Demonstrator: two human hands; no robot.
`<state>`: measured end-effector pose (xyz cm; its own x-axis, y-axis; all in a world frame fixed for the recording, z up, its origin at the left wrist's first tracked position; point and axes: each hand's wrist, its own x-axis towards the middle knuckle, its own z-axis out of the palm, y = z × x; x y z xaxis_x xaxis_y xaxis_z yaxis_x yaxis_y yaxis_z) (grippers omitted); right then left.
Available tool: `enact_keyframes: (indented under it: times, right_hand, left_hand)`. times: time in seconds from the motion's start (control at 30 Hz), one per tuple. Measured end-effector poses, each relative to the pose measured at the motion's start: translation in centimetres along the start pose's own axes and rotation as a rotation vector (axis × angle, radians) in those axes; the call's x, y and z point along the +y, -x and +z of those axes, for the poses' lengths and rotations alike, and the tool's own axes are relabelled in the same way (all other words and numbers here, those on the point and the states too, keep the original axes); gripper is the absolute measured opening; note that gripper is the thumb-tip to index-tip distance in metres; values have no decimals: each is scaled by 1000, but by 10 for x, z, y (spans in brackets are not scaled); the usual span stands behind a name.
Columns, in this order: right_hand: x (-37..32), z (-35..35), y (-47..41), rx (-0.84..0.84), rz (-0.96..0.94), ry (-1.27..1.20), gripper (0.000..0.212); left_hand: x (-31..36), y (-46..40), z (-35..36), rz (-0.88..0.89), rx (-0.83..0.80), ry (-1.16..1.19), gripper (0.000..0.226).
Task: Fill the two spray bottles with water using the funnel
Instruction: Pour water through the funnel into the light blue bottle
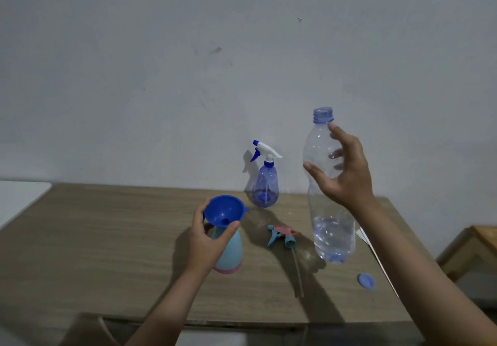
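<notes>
A light blue spray bottle (231,251) with a pink base stands on the wooden table, its head removed. A blue funnel (224,211) sits in its neck. My left hand (208,238) grips the bottle's neck just under the funnel. My right hand (345,169) holds a clear water bottle (332,227) upright above the table, uncapped, with water only in its lower part. The removed pink and blue spray head (283,235) with its tube lies between the two bottles. A translucent blue spray bottle (265,184), its white trigger head on, stands at the back.
The water bottle's blue cap (366,281) lies near the table's right edge, beside a white paper strip (368,240). The wooden table (94,251) stands against a grey wall. A wooden stool (473,249) is at the right, a white surface (18,197) at the left.
</notes>
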<state>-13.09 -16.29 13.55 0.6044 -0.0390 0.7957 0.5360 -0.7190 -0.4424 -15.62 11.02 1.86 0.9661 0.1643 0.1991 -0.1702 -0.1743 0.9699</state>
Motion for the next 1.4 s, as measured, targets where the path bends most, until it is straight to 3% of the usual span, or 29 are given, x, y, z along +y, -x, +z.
enact_keyframes:
  times: [0.3,0.53,1.13,1.4]
  right_hand:
    - [-38,25,22,-534,128,87,74]
    - [-44,42,31,-899,87,92,78]
    - [-71,41,11,-1148,-46,376,78]
    - [-68,44,9,-1180,-68,413,81]
  left_hand:
    - [14,2,-6,-29,-35,-38,63]
    - [16,3,-12,-25,-90,-54,70]
    - [10,0,-18,-46,-129,-33,77]
    - [5,-3,-17,-35,-135,-5,77]
